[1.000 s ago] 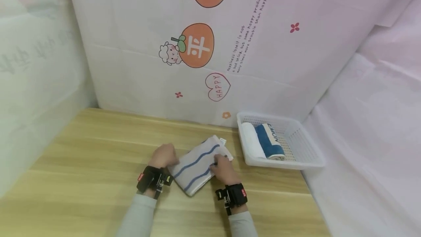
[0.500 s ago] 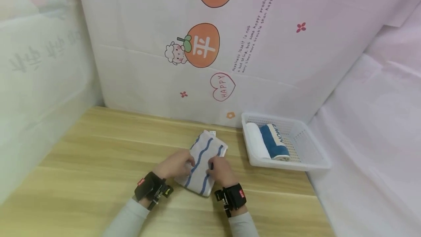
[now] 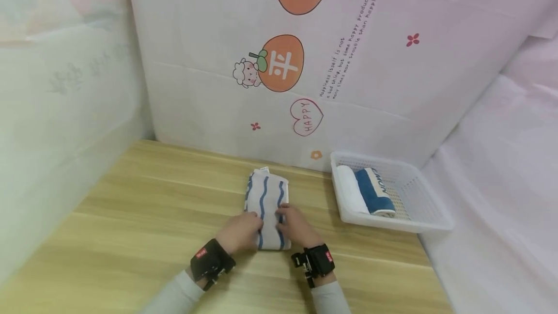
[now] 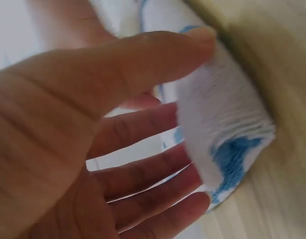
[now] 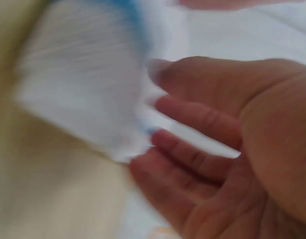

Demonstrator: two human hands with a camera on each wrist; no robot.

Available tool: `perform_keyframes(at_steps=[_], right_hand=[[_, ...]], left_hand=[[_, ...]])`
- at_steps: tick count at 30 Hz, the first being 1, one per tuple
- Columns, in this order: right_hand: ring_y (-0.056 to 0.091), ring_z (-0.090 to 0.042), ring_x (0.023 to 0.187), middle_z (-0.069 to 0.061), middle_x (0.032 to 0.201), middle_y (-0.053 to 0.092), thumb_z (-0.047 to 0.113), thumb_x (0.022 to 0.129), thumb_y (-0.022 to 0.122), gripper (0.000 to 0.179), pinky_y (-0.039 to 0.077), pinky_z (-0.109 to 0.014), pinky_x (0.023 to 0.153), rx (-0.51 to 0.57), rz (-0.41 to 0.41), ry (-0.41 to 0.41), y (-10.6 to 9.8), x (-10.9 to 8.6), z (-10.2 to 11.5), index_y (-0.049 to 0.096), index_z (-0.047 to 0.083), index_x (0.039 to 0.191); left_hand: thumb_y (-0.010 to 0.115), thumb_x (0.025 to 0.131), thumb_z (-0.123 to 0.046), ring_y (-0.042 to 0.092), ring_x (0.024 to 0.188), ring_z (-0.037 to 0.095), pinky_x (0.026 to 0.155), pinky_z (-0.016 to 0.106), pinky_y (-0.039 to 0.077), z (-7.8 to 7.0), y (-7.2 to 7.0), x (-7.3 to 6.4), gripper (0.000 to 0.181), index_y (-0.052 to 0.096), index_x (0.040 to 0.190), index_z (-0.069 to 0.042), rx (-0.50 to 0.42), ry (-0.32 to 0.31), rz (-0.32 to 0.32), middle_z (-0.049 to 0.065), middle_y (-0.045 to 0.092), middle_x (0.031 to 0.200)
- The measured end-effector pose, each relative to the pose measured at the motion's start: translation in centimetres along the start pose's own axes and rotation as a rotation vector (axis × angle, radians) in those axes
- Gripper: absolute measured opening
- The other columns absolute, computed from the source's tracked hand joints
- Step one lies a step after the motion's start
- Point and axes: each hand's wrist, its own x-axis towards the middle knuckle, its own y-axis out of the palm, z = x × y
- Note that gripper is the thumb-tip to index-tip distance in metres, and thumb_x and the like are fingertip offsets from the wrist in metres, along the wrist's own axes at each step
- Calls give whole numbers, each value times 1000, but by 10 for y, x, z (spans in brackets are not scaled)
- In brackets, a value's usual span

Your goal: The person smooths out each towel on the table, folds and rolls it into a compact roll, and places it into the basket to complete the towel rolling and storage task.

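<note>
A folded white towel [image 3: 271, 217] with wavy blue stripes and a small label at its far end lies lengthwise on the wooden table. My left hand [image 3: 241, 230] is at its left side, near the close end. In the left wrist view the thumb [image 4: 157, 55] overlaps the towel's layered edge, while the fairly straight, spread fingers [image 4: 143, 179] reach to its other side. Along the right edge is my right hand [image 3: 301, 227]. Its loosely extended fingers [image 5: 197, 117] have their tips right at the towel's edge in the blurred right wrist view.
To the right stands a white plastic basket [image 3: 425, 207]. In its left part lie a rolled white towel [image 3: 350, 190] and a rolled blue-and-cream towel [image 3: 370, 193]. A printed white cloth [image 3: 209, 105] hangs behind the table [image 3: 165, 202], with more pale cloth at both sides.
The striped towel has turned from a slant to nearly straight, its far end swinging left. My left hand has moved from its left corner onto its left side; the right hand stays at the right edge.
</note>
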Motion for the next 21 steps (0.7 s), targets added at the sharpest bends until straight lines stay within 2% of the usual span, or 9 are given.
perform_keyframes(at_steps=[2,4,6,9,12,16,18,21], right_hand=[[63,-36,103,-21,109,65,3,89,72,16,53,-48,91,5,23,35,-9,-4,11,72,-7,102],[62,-23,88,-9,95,66,5,90,72,5,53,-38,78,0,50,42,-16,-7,24,74,1,92],[60,-13,75,0,84,66,8,91,73,5,51,-29,68,-1,95,35,-18,-9,35,74,7,86],[54,-2,62,9,72,64,9,90,73,8,48,-21,57,30,170,27,-16,-14,43,73,11,82],[45,2,52,14,60,54,10,85,78,17,41,-17,49,56,208,22,-8,-15,47,69,12,70],[34,-1,48,14,53,39,6,77,81,32,30,-18,46,18,179,-2,1,-12,50,54,13,59],[35,-2,52,12,58,41,2,77,78,30,31,-19,49,-33,143,-16,4,-11,49,54,12,64],[43,-4,61,8,69,52,-1,87,71,19,39,-20,57,-108,96,-38,9,-11,45,60,11,78]], left_hand=[[89,59,-11,52,72,15,61,27,46,-2,4,2,36,66,87,-10,60,7,-8,0,56,81],[89,60,-7,52,74,16,62,27,46,-3,6,4,35,65,86,-10,78,26,-19,0,55,82],[87,59,-4,52,74,15,62,26,45,-3,8,5,35,64,84,-11,61,45,-25,-2,55,81],[83,62,0,51,70,13,58,25,44,-3,12,8,29,63,80,-11,-17,82,-14,-4,55,76],[81,67,-3,49,65,10,57,23,42,1,15,11,23,63,78,-11,-77,111,-15,-5,56,71],[78,71,-4,50,65,10,59,24,43,9,17,16,17,64,76,-11,-110,148,-45,-3,59,71],[77,71,-3,51,66,10,61,24,45,12,16,17,16,65,78,-10,-128,158,-41,-1,61,73],[76,70,0,52,66,10,60,24,46,12,12,17,18,65,80,-9,-182,140,0,0,63,75]])
